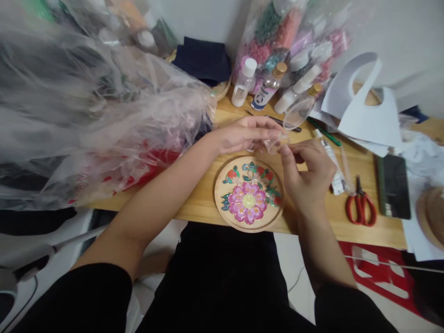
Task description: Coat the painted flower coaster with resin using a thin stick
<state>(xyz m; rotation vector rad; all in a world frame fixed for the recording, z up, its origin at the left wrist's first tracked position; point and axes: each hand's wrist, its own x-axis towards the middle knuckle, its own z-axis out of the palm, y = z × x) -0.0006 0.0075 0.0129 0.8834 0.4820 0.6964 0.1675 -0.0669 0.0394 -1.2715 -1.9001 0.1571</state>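
A small clear plastic piece [275, 144], see-through and hard to make out, is pinched between the fingertips of both hands just above a round wooden disc [248, 193]. The disc lies flat at the table's near edge, bearing a glossy pink flower with green and red leaves.

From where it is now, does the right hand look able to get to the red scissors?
Probably yes. The right hand is busy with the left hand on a small clear piece, but the red scissors lie close on bare tabletop to its right, nothing between.
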